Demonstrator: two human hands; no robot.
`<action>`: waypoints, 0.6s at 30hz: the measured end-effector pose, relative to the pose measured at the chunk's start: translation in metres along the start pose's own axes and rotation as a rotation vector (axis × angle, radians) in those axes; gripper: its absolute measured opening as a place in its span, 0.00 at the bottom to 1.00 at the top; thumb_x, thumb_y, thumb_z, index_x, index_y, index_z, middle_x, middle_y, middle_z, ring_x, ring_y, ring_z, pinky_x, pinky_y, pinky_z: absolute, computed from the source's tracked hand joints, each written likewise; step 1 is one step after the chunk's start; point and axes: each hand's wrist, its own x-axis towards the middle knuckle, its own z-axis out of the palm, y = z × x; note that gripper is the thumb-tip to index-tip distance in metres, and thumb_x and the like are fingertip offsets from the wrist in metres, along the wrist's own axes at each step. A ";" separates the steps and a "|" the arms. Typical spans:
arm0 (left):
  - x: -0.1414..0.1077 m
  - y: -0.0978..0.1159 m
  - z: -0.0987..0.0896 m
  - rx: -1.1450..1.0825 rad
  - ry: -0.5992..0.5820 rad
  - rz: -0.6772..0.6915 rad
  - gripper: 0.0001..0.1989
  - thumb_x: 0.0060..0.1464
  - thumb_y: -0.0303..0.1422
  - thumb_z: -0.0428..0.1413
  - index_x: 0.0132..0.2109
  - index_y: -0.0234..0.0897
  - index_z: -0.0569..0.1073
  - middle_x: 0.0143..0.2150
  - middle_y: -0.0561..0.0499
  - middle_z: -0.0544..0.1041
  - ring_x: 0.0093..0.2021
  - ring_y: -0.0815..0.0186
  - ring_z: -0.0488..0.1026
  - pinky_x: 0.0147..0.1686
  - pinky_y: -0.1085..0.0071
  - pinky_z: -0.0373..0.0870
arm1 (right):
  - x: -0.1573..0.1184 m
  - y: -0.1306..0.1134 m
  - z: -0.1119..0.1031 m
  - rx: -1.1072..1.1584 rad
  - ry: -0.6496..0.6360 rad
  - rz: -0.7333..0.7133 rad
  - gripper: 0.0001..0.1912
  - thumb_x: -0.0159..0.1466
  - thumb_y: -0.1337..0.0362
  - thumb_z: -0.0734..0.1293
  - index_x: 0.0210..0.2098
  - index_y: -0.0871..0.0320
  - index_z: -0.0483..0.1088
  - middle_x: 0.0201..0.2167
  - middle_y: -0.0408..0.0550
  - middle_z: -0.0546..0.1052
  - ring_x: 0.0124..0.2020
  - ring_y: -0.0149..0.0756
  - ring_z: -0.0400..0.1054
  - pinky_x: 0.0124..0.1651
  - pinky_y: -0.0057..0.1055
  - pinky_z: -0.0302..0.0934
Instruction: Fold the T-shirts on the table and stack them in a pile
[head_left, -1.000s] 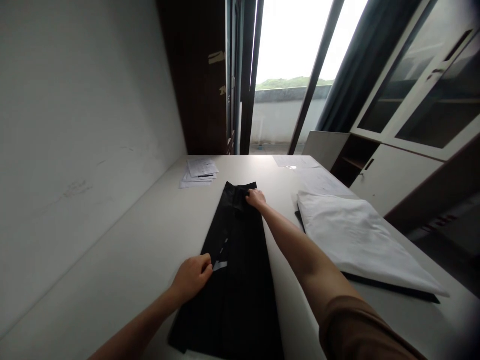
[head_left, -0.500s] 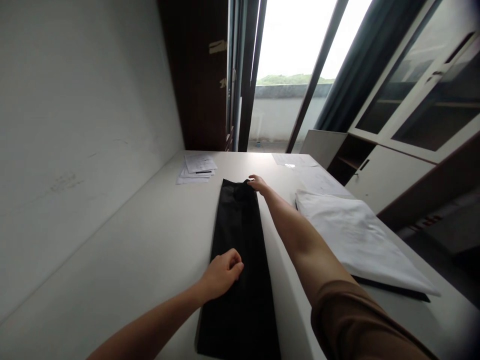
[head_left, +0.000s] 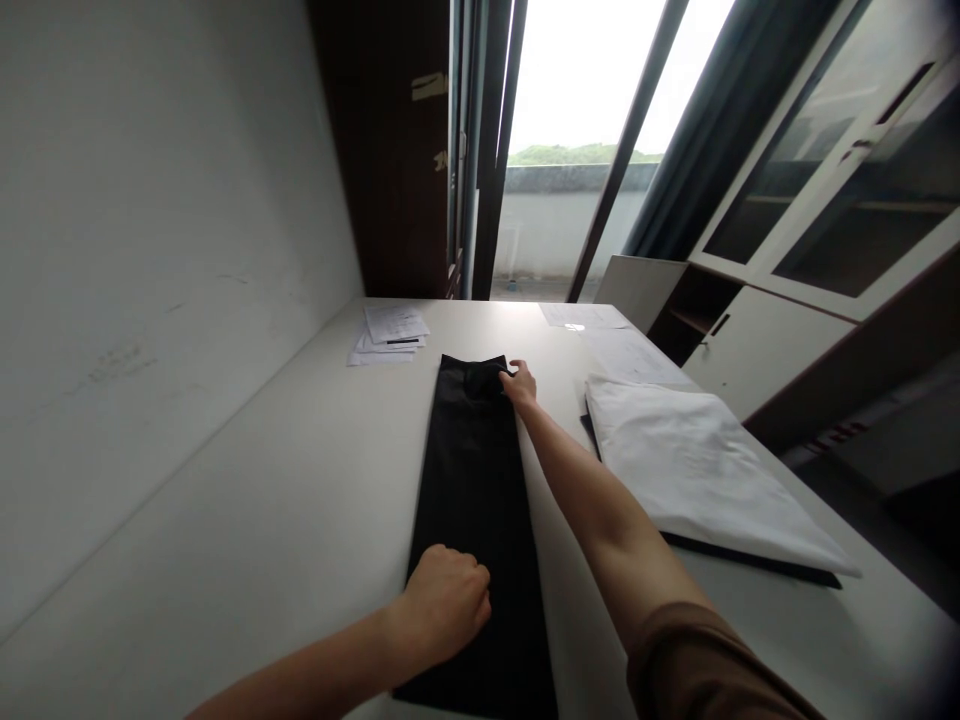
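A pair of folded black trousers (head_left: 474, 470) lies lengthwise on the white table, waistband at the far end. Over its near half is my left hand (head_left: 448, 605), curled into a loose fist with no cloth visible in it; whether its underside touches the fabric I cannot tell. My right hand (head_left: 519, 383) reaches to the far right corner and pinches the waistband edge between thumb and fingers. A small fold of cloth bunches beside those fingertips.
White folded cloth (head_left: 697, 460) lies on the table's right side, with something dark beneath it. Papers and a dark pen-like stick (head_left: 403, 341) lie at the far left, more sheets (head_left: 630, 355) at the far right. A wall (head_left: 187, 330) borders the left.
My left hand has slid nearer along the trousers and turned knuckles up. At the waistband, my right hand has shifted slightly down and right, with the corner edge now between its fingers.
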 end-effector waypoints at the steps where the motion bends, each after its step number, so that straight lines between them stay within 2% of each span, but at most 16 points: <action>1: 0.002 -0.001 -0.004 -0.038 -0.003 0.003 0.14 0.61 0.37 0.51 0.27 0.42 0.68 0.30 0.43 0.74 0.33 0.57 0.74 0.37 0.60 0.65 | -0.005 0.003 0.001 0.021 0.017 -0.031 0.29 0.68 0.59 0.65 0.67 0.57 0.62 0.50 0.55 0.79 0.50 0.44 0.74 0.55 0.36 0.65; 4: 0.009 -0.003 -0.019 -0.224 0.030 -0.062 0.16 0.61 0.38 0.51 0.25 0.40 0.62 0.26 0.51 0.69 0.29 0.64 0.68 0.32 0.67 0.59 | -0.012 0.004 0.003 0.061 0.016 -0.223 0.32 0.65 0.68 0.65 0.69 0.52 0.61 0.55 0.50 0.77 0.53 0.42 0.72 0.60 0.37 0.63; 6: 0.014 -0.006 -0.027 -0.401 0.070 -0.092 0.18 0.63 0.39 0.48 0.26 0.39 0.59 0.25 0.54 0.64 0.28 0.67 0.63 0.30 0.69 0.56 | -0.008 -0.001 0.002 0.088 0.004 -0.318 0.31 0.63 0.72 0.62 0.65 0.50 0.68 0.56 0.47 0.77 0.54 0.40 0.71 0.62 0.36 0.62; 8: 0.017 -0.008 -0.032 -0.551 0.063 -0.066 0.19 0.65 0.42 0.47 0.27 0.39 0.55 0.25 0.56 0.59 0.27 0.69 0.59 0.29 0.71 0.55 | 0.001 -0.007 0.000 0.156 -0.013 -0.359 0.28 0.62 0.73 0.59 0.59 0.50 0.75 0.54 0.44 0.78 0.53 0.38 0.72 0.62 0.35 0.62; 10: 0.016 -0.009 -0.032 -0.593 0.000 -0.026 0.20 0.66 0.43 0.47 0.28 0.39 0.56 0.25 0.57 0.58 0.28 0.70 0.58 0.29 0.72 0.55 | 0.011 -0.009 -0.002 0.257 -0.033 -0.370 0.27 0.63 0.72 0.57 0.55 0.50 0.78 0.51 0.42 0.80 0.52 0.36 0.72 0.61 0.34 0.64; 12: 0.012 -0.007 -0.030 -0.501 -0.037 0.002 0.18 0.67 0.41 0.47 0.30 0.38 0.61 0.27 0.56 0.64 0.29 0.70 0.62 0.31 0.72 0.57 | 0.017 -0.007 -0.003 0.279 -0.064 -0.309 0.27 0.62 0.72 0.56 0.53 0.51 0.78 0.49 0.42 0.81 0.50 0.35 0.73 0.58 0.33 0.65; 15: 0.003 0.003 -0.027 -0.246 -0.024 0.051 0.12 0.67 0.41 0.50 0.38 0.40 0.69 0.36 0.55 0.74 0.36 0.66 0.70 0.35 0.72 0.60 | 0.016 0.005 0.002 0.119 -0.119 -0.139 0.24 0.60 0.72 0.60 0.50 0.53 0.80 0.46 0.45 0.81 0.47 0.37 0.74 0.56 0.33 0.66; 18: -0.007 0.016 -0.021 0.006 -0.034 0.122 0.15 0.62 0.47 0.56 0.46 0.41 0.70 0.42 0.51 0.77 0.41 0.60 0.74 0.40 0.68 0.65 | 0.007 0.015 0.009 -0.007 -0.100 -0.131 0.21 0.61 0.72 0.63 0.50 0.53 0.80 0.49 0.48 0.79 0.50 0.39 0.72 0.58 0.33 0.64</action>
